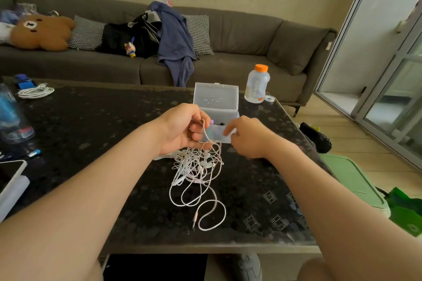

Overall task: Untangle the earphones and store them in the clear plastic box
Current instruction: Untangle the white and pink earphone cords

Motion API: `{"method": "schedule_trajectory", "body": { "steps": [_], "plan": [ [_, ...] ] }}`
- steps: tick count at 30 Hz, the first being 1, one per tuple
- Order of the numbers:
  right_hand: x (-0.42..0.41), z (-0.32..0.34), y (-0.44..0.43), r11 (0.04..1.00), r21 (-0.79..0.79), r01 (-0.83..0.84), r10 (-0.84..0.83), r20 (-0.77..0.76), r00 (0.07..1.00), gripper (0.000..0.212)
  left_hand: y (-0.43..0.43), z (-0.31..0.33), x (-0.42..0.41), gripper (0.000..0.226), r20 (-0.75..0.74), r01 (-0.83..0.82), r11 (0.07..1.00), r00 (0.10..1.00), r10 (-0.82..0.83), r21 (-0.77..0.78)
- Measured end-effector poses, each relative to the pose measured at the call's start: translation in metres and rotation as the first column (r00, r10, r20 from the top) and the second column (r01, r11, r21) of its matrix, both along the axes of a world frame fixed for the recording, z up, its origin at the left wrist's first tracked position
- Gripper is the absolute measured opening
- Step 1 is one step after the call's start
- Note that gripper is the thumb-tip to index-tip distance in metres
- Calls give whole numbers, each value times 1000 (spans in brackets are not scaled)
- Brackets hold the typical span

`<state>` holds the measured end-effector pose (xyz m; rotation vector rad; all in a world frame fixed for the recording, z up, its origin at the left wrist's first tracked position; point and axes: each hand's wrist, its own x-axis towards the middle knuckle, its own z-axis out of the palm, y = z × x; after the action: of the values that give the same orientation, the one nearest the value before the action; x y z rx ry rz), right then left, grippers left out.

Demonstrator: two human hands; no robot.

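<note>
1. I look down along two bare arms stretched over a dark speckled table.
2. The left hand is raised just above the table, its fingers curled round a pale cord at the top of the earphones. They are a knotted white and pink bundle that hangs from this hand and pools on the table, with the jack plug nearest me.
3. The right hand is just beside the left, with its fingers bent. I cannot tell whether it pinches a strand or holds nothing.
4. I judge the untangling barely begun. The next move calls for tracing one free end, likely the plug, back through the loops without pulling the knots tight.
5. The clear plastic box stands open just behind both hands, lid upright. A small purple piece and a dark piece show inside, perhaps earbuds. None of the bundle is in it.
</note>
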<state>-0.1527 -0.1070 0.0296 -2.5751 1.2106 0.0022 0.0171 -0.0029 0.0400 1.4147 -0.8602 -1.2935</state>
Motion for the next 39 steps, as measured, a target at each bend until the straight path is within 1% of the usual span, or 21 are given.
{"method": "schedule_trajectory", "body": {
  "steps": [2, 3, 7, 9, 11, 12, 14, 16, 18, 21, 23, 25, 28, 30, 31, 32, 34, 35, 37, 38, 39],
  "plan": [
    [1, -10, 0, 994, -11, -111, 111, 166, 980, 49, 1, 2, -3, 38, 29, 9, 1000, 1000, -9, 5],
    [2, -13, 1, 987, -8, -163, 161, 214, 963, 52, 2, 3, -4, 37, 41, 16, 1000, 999, -16, 7],
    [5, -15, -1, 961, 59, -272, 249, 258, 934, 49, 3, 7, -7, 35, 89, 23, 1000, 996, -23, 11],
    [4, -15, -1, 947, 131, -292, 253, 250, 935, 43, 1, 6, -7, 38, 115, 10, 1000, 993, -12, 12],
    [2, -16, -1, 933, 234, -275, 214, 254, 943, 41, -1, 4, -7, 43, 132, -9, 1000, 991, 9, -4],
    [0, -16, -2, 924, 280, -262, 188, 265, 946, 40, -1, 4, -8, 41, 142, -22, 1000, 990, 24, -13],
    [-2, -16, -4, 914, 320, -248, 155, 289, 945, 30, 0, 4, -8, 29, 188, -33, 999, 981, 39, -32],
    [-4, -14, -4, 907, 340, -247, 141, 308, 941, 21, 0, 3, -6, 28, 241, -26, 999, 970, 37, -46],
    [-5, -14, -6, 921, 304, -244, 140, 327, 935, 15, 0, 2, -2, 29, 273, -35, 997, 960, 52, -70],
    [-4, -16, -11, 987, 68, -142, 107, 374, 921, 13, -2, -2, 5, 24, 303, -86, 991, 946, 114, -104],
    [-2, -14, -11, 996, -48, -69, 83, 454, 887, 9, -4, -6, 9, 26, 300, -124, 988, 942, 147, -95],
    [1, -10, -7, 995, -93, -20, 68, 543, 837, 11, -5, -7, 9, 31, 303, -149, 985, 938, 169, -87],
    [3, 0, -2, 998, -45, 45, 0, 704, 710, 12, -3, -3, 8, 34, 353, -205, 976, 910, 218, -74],
    [3, 7, 1, 997, 26, 70, -63, 802, 594, 13, 0, -1, 10, 36, 446, -185, 981, 874, 194, -64],
    [3, 10, 3, 995, 66, 80, -98, 845, 526, 14, 1, 1, 11, 36, 466, -160, 985, 868, 170, -62],
    [4, 13, 4, 989, 124, 82, -148, 884, 443, 15, 3, 2, 11, 32, 461, -129, 990, 876, 139, -53],
    [7, 21, 10, 953, 302, 26, -300, 928, 220, 20, 5, 4, 12, 23, 448, -75, 997, 891, 73, -12],
    [8, 26, 14, 920, 390, -22, -386, 917, 96, 22, 5, 5, 13, 30, 486, -43, 999, 874, 32, 13],
    [10, 34, 20, 864, 495, -92, -503, 857, -108, 25, 5, 5, 14, 55, 598, 19, 999, 800, -43, 46],
    [10, 36, 22, 847, 519, -114, -532, 827, -181, 24, 6, 5, 13, 62, 636, 38, 998, 769, -60, 49],
    [9, 38, 23, 831, 541, -131, -556, 797, -236, 23, 7, 4, 12, 63, 669, 46, 998, 741, -62, 42]
  ]
}}
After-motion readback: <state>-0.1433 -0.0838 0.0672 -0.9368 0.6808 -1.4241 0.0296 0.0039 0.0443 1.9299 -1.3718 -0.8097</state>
